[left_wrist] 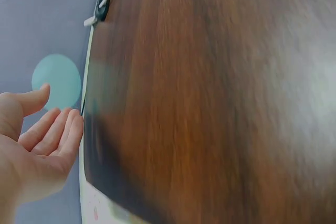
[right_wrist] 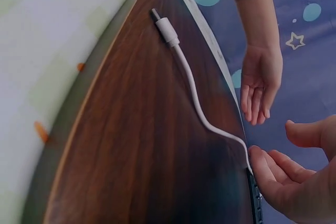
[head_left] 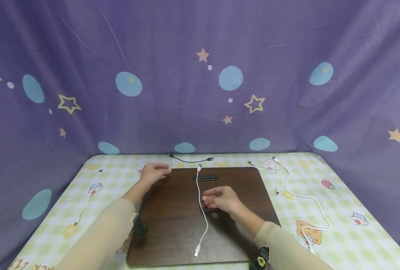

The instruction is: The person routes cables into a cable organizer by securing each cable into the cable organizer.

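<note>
A short white USB cable (head_left: 204, 216) lies lengthwise on a dark brown wooden board (head_left: 166, 228), its far plug beside a narrow black strip (head_left: 208, 178). My left hand (head_left: 153, 174) is over the board's back left corner, fingers extended and holding nothing. Just right of the cable hovers my right hand (head_left: 222, 198), its fingers gently bent with nothing between them. In the right wrist view, the cable's near plug (right_wrist: 167, 30) points away from the right hand (right_wrist: 294, 177). The left wrist view has the left hand (left_wrist: 47, 145) palm-up in appearance, empty, by the board's edge.
Behind the board lies a short black cable (head_left: 189, 161). A thin white cable (head_left: 86, 202) is on the left of the checkered tablecloth (head_left: 112, 180). To the right are another short white cable (head_left: 272, 173) and a long white one (head_left: 309, 197). A purple curtain (head_left: 173, 123) hangs behind.
</note>
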The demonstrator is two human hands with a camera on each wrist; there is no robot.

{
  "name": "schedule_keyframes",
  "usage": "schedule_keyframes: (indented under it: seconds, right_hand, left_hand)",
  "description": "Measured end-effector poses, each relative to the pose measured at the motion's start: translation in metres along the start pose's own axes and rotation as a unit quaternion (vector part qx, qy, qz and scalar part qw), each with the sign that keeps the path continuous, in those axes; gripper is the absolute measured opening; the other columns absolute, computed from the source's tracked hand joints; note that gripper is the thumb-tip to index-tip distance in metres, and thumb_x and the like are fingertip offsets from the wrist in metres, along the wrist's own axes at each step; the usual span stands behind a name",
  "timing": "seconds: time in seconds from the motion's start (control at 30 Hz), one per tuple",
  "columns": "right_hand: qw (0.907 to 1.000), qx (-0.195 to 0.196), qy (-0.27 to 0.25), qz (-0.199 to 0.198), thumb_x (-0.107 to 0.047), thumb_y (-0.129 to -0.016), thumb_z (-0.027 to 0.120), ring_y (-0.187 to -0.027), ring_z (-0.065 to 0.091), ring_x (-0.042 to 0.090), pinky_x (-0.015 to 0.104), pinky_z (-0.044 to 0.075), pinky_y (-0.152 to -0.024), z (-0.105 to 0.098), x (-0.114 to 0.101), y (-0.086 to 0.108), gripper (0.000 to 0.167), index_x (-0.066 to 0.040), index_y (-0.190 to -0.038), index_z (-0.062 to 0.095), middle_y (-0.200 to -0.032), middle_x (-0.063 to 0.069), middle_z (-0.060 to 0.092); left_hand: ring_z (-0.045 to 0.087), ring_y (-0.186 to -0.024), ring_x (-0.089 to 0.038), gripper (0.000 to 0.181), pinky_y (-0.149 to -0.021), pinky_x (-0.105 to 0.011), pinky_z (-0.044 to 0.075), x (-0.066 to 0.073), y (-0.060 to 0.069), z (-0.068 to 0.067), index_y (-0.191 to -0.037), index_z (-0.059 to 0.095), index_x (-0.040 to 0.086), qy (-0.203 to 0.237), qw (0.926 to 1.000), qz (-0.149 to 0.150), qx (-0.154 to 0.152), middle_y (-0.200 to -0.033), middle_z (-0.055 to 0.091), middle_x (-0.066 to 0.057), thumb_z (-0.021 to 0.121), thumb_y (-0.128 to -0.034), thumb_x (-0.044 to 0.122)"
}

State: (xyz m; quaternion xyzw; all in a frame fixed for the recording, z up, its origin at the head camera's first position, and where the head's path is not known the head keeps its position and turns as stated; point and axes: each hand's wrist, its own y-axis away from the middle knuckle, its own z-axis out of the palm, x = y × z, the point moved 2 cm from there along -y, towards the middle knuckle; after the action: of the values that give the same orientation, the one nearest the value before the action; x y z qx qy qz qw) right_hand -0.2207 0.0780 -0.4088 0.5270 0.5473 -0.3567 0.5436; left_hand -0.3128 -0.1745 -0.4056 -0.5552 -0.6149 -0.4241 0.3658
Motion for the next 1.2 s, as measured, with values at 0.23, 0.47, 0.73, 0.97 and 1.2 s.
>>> schedule_keyframes:
  seconds: [0.23, 0.47, 0.73, 0.97, 1.2]
  right_hand:
    - [0.9998, -0.012, -0.013, -0.001, -0.002, -0.084, 0.069, -0.078, 0.072, 0.016, 0.033, 0.062, -0.077, 0.009, -0.005, -0.005, 0.030, 0.014, -0.109, 0.065, -0.099, 0.028, 0.071]
    - [0.9990, -0.032, -0.031, 0.002, -0.002, -0.085, 0.068, -0.075, 0.071, 0.013, 0.033, 0.062, -0.077, 0.019, -0.007, -0.005, 0.033, 0.016, -0.112, 0.062, -0.103, 0.030, 0.070]
    - [0.9981, -0.046, -0.040, -0.002, -0.002, -0.084, 0.069, -0.076, 0.071, 0.014, 0.032, 0.062, -0.076, 0.037, -0.008, -0.008, 0.033, 0.016, -0.111, 0.063, -0.104, 0.030, 0.070]
    - [0.9977, -0.056, -0.037, 0.000, -0.002, -0.085, 0.068, -0.081, 0.073, 0.022, 0.034, 0.062, -0.077, 0.049, -0.009, -0.007, 0.031, 0.016, -0.110, 0.063, -0.105, 0.029, 0.070]
    - [0.9961, -0.072, -0.051, 0.005, -0.003, -0.085, 0.069, -0.078, 0.072, 0.018, 0.033, 0.062, -0.075, 0.061, -0.009, -0.009, 0.032, 0.016, -0.110, 0.063, -0.103, 0.030, 0.070]
  left_hand:
    - [0.066, -0.111, -0.031, 0.042, -0.094, -0.032, 0.056, -0.010, 0.006, -0.024, -0.124, 0.057, -0.010, -0.025, 0.9997, -0.007, 0.002, -0.129, 0.059, -0.027, 0.066, -0.0907, 0.015]
    - [0.072, -0.096, -0.026, 0.042, -0.083, -0.028, 0.060, -0.024, 0.008, -0.050, -0.121, 0.060, -0.006, -0.054, 0.9975, -0.025, 0.040, -0.114, 0.070, -0.020, 0.069, -0.0882, 0.018]
    - [0.065, -0.069, -0.003, 0.044, -0.064, -0.015, 0.055, -0.045, 0.010, -0.082, -0.121, 0.060, -0.007, -0.083, 0.9924, -0.037, 0.083, -0.103, 0.073, -0.017, 0.070, -0.0851, 0.016]
    - [0.065, -0.099, -0.036, 0.041, -0.095, -0.041, 0.050, -0.059, 0.012, -0.106, -0.118, 0.062, -0.005, -0.163, 0.9784, -0.042, 0.120, -0.109, 0.071, -0.020, 0.068, -0.0858, 0.019]
    - [0.056, -0.111, -0.044, 0.040, -0.102, -0.053, 0.043, -0.065, 0.014, -0.126, -0.119, 0.060, -0.007, -0.214, 0.9633, -0.053, 0.153, -0.117, 0.065, -0.026, 0.064, -0.0880, 0.019]
